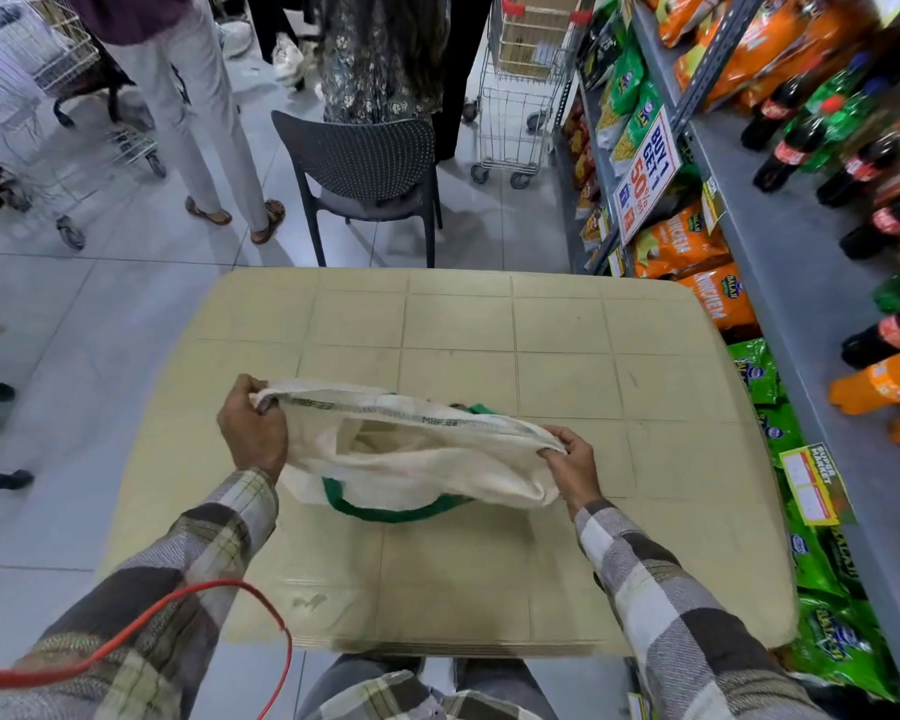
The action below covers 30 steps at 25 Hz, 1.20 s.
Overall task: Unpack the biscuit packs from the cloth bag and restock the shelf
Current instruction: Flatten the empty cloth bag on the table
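A cream cloth bag (417,459) with green handles hangs just above the beige table (489,335), its mouth stretched wide between my hands. My left hand (253,428) grips the left end of the bag's rim. My right hand (572,459) pinches the right end of the rim. The inside of the bag looks slack and I see no biscuit packs in it or on the table. The grey shelf (780,262) stands along the right.
The shelf carries orange and green snack bags (687,246) and soft-drink bottles (796,148). A dark chair (370,168) stands past the table's far edge. People and wire trolleys (520,85) fill the aisle beyond. A red cable (178,600) crosses my left sleeve.
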{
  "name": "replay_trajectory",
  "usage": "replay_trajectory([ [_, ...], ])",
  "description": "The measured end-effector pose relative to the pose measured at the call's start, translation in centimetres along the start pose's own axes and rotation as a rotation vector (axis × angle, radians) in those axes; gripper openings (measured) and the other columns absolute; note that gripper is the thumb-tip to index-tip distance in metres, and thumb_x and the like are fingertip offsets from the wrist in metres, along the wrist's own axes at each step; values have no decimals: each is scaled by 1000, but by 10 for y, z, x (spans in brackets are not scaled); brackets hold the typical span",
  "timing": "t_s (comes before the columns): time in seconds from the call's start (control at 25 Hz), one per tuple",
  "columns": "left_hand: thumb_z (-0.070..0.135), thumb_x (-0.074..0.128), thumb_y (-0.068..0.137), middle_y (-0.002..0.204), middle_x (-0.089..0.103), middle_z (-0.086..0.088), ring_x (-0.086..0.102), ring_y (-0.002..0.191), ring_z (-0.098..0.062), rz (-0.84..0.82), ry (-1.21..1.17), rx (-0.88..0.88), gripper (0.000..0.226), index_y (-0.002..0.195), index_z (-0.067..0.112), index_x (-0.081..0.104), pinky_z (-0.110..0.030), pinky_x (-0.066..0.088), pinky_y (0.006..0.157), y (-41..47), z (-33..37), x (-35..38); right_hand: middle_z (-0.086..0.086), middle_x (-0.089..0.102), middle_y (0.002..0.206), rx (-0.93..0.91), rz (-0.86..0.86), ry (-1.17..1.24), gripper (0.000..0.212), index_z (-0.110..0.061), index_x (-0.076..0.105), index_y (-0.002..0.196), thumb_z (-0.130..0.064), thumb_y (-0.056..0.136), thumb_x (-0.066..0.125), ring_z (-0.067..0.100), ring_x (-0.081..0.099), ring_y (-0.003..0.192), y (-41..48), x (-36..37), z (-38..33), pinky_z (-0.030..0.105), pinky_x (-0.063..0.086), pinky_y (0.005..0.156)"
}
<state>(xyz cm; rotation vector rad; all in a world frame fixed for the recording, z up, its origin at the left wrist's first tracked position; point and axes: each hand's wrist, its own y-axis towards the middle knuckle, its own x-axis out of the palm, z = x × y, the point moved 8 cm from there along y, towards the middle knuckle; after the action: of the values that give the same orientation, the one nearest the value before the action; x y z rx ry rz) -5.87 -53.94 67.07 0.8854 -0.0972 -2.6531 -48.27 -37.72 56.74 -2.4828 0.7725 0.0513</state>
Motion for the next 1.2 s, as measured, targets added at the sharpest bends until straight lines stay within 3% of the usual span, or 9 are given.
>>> replay_trajectory([
  [0.12, -13, 49, 71, 77, 54, -19, 48, 72, -26, 16, 38, 90, 17, 81, 1, 51, -33, 33, 63, 28, 36, 0, 5, 67, 87, -98, 83, -175, 21, -9, 70, 95, 4, 78, 68, 22, 62, 84, 7, -9, -40, 23, 48, 69],
  [0.24, -9, 49, 70, 78, 48, -16, 40, 71, -24, 20, 57, 215, 16, 79, 3, 48, -31, 26, 63, 51, 78, 5, -1, 60, 79, -248, 239, -62, 18, -10, 64, 88, 0, 76, 73, 16, 55, 73, 10, -22, -97, 21, 43, 60],
  [0.32, -7, 52, 72, 76, 48, -16, 40, 70, -23, 1, 84, 265, 12, 76, 4, 48, -30, 26, 63, 56, 85, 5, -5, 59, 75, -322, 48, 13, 24, -16, 60, 82, -3, 75, 79, 10, 55, 67, 9, -15, -118, 15, 46, 58],
  [0.44, -3, 67, 75, 77, 57, -22, 48, 70, -25, -131, 77, 228, 13, 73, 1, 55, -32, 31, 63, 50, 61, 2, 0, 70, 90, -188, -315, -83, 29, -12, 68, 101, -10, 75, 82, 13, 67, 77, 2, -3, -98, 24, 56, 66],
  [0.6, 18, 68, 67, 78, 57, -11, 50, 73, -23, -566, 30, 173, 20, 72, 4, 55, -27, 38, 61, 15, 22, 9, 12, 72, 99, 3, -323, -172, 26, -5, 69, 116, -6, 90, 65, 27, 67, 90, 9, -21, -52, 34, 54, 76],
  [0.72, 29, 62, 69, 69, 52, -3, 48, 67, -19, -663, -9, 50, 24, 67, 8, 53, -26, 38, 57, 16, 6, 9, 5, 71, 89, 121, -390, -292, 19, -13, 72, 101, -3, 87, 65, 18, 66, 78, 10, -18, -45, 28, 55, 67],
  [0.84, 15, 70, 80, 64, 50, -5, 47, 65, -19, -527, -13, -27, 28, 65, 6, 49, -28, 37, 57, 55, 30, 11, 8, 59, 79, -73, -218, -540, 15, -14, 62, 76, -2, 82, 68, 21, 58, 79, 28, -17, -108, 26, 48, 62],
  [0.96, 2, 66, 82, 66, 46, -10, 46, 68, -19, -365, -138, -37, 28, 64, 13, 46, -31, 39, 60, 108, 90, 10, 16, 66, 90, -404, 137, -752, 12, -7, 68, 82, 2, 77, 63, 32, 63, 91, 37, -19, -216, 32, 48, 74],
  [1.2, 7, 60, 77, 59, 37, 0, 37, 58, -16, -128, -317, 174, 32, 60, 24, 39, -28, 32, 51, 175, 212, -22, 10, 59, 71, -655, 414, -553, 16, -15, 59, 66, -3, 75, 63, 24, 49, 69, 27, -42, -364, 27, 36, 64],
])
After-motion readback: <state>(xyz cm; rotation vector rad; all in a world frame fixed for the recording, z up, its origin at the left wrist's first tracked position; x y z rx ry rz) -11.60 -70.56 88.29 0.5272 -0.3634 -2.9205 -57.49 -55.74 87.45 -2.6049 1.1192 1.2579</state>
